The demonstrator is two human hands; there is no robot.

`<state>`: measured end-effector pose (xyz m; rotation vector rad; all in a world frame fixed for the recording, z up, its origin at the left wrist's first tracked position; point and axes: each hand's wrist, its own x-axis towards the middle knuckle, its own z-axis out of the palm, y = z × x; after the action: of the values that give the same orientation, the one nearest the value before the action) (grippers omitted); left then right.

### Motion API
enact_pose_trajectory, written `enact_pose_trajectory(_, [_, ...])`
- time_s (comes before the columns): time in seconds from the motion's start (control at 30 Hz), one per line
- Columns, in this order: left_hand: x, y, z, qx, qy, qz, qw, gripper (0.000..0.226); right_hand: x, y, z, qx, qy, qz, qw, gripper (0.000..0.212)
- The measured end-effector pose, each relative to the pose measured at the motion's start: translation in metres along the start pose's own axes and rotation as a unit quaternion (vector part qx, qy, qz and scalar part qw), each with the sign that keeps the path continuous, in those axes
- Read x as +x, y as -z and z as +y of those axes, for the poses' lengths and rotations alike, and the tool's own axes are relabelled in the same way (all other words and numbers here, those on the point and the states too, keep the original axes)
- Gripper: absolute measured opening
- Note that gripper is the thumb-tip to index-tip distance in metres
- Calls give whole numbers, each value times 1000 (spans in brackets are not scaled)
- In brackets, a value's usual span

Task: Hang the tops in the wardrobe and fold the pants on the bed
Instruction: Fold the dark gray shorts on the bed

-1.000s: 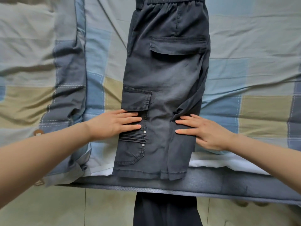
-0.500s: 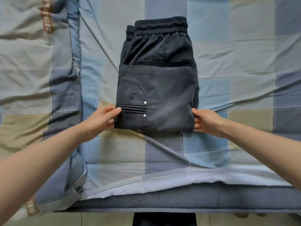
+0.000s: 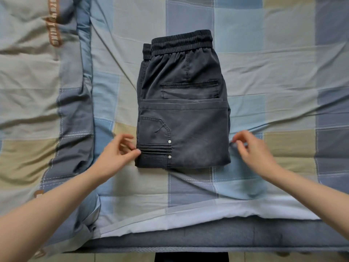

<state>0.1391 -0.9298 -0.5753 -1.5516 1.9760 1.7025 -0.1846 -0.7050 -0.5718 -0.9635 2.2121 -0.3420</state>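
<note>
Dark grey cargo pants point(image 3: 185, 118) lie folded on the checked bed sheet point(image 3: 264, 72), lower legs doubled up over the seat, elastic waistband at the far end. My left hand point(image 3: 117, 156) hovers at the fold's left edge; its thumb tip just touches the ribbed seam and the other fingers are loosely spread, holding nothing. My right hand point(image 3: 253, 150) is just off the right edge, fingers relaxed and apart from the cloth. No tops or wardrobe are in view.
A rumpled checked quilt point(image 3: 37, 101) with brown lettering lies along the left side. The dark mattress edge point(image 3: 207, 237) runs across the bottom, with tiled floor below it.
The legs were folded up over the seat. Both hands then gripped the fold's side edges and have now let go and opened beside it.
</note>
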Motion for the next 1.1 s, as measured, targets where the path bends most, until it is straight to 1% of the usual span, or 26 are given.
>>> enact_pose_trajectory(0.03, [4,8,0,110,-80,41,990,43,6,7,0,-73,54,51,995,28])
enact_pose_trajectory(0.07, [10,17,2,250,-172,62,951,54,15,13,0,-145,119,89,978,46])
enact_pose_trajectory(0.1, [19,27,4,381,-258,66,886,67,22,20,-4,-228,189,114,948,58])
enact_pose_trajectory(0.13, [29,35,8,481,-324,59,812,79,30,23,-8,-306,263,117,908,65])
enact_pose_trajectory(0.17, [39,40,15,552,-368,42,747,86,35,24,-12,-374,327,104,862,66])
enact_pose_trajectory(0.2, [48,42,22,597,-396,28,697,88,41,22,-13,-423,381,93,817,65])
enact_pose_trajectory(0.23, [57,39,28,626,-420,21,657,85,47,20,-12,-466,416,71,778,66])
enact_pose_trajectory(0.3, [72,24,38,657,-449,-7,606,76,59,13,-12,-537,450,44,712,68])
enact_pose_trajectory(0.33, [78,17,40,665,-456,-30,591,70,65,10,-12,-556,458,46,692,66])
enact_pose_trajectory(0.37, [83,12,39,666,-459,-52,586,66,69,8,-13,-569,456,45,683,64])
enact_pose_trajectory(0.43, [89,8,36,667,-436,-76,599,65,77,8,-11,-571,440,36,692,63])
enact_pose_trajectory(0.53, [85,10,33,642,-425,-59,636,60,78,10,-8,-539,422,-12,729,71])
enact_pose_trajectory(0.63, [64,5,31,614,-418,-67,666,56,70,17,-9,-513,428,-67,741,74])
enact_pose_trajectory(0.67, [53,3,32,596,-426,-74,677,55,63,22,-10,-501,437,-83,743,73])
enact_pose_trajectory(0.73, [33,-4,28,547,-438,-118,704,54,45,25,-11,-450,454,-130,758,70])
enact_pose_trajectory(0.77, [20,-8,24,512,-422,-159,731,55,33,24,-9,-394,438,-194,785,71])
enact_pose_trajectory(0.8, [8,-11,19,459,-383,-214,773,56,20,24,-9,-309,385,-288,821,72])
enact_pose_trajectory(0.83, [-5,-16,14,378,-326,-252,829,56,8,26,-11,-188,311,-360,859,67])
enact_pose_trajectory(0.87, [-18,-19,10,280,-250,-267,887,50,-3,29,-11,-74,240,-397,883,56])
enact_pose_trajectory(0.9, [-28,-21,7,170,-164,-272,933,41,-11,29,-11,42,172,-411,894,42])
enact_pose_trajectory(0.93, [-36,-23,7,58,-87,-257,961,29,-16,32,-7,138,119,-392,902,34])
enact_pose_trajectory(0.97, [-40,-24,4,-34,-23,-215,976,16,-20,31,-5,229,71,-354,904,30])
enact_pose_trajectory(1.0, [-41,-27,2,-107,21,-155,982,18,-22,26,-2,289,23,-302,908,20])
enact_pose_trajectory(1.03, [-43,-30,2,-164,60,-97,980,25,-23,22,-3,341,-34,-252,905,15])
enact_pose_trajectory(1.07, [-42,-35,2,-213,90,-48,972,26,-19,15,-4,371,-91,-214,899,27])
enact_pose_trajectory(1.1, [-40,-40,3,-245,111,-8,963,22,-14,8,-7,390,-146,-193,888,34])
